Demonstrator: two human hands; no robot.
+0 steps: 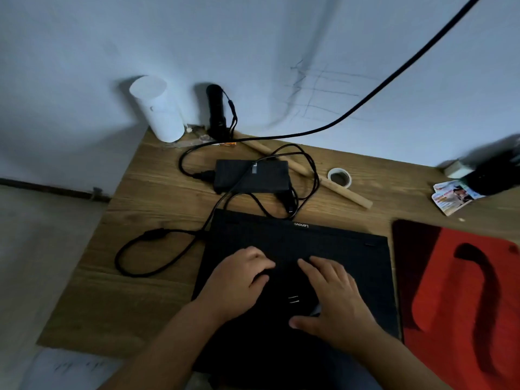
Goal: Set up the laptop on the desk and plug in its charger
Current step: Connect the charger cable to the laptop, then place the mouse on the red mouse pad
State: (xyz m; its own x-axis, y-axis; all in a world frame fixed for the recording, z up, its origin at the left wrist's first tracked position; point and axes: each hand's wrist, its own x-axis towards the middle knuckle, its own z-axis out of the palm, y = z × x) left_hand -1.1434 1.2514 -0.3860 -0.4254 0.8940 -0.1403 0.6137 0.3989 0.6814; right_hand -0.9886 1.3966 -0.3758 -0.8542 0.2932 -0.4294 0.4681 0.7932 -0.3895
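Note:
A closed black laptop (332, 249) lies flat on the wooden desk (135, 299), its logo toward the wall. My left hand (239, 280) rests on the lid with fingers curled loosely. My right hand (334, 296) lies flat on the lid, fingers spread. Behind the laptop sits the black charger brick (250, 175). Its thin cable (306, 170) loops around the brick. A thicker cable (146, 254) coils on the desk left of the laptop. A mains cord (394, 77) runs from the brick's left end up the wall to the upper right.
A white cylinder (160, 111) and a black torch (216, 114) stand at the back left corner. A wooden stick (332, 184), a roll of tape (339, 177), printed cards (453, 195) and a dark blurred object (498, 170) lie behind. A red and black mat (461, 299) lies right of the laptop.

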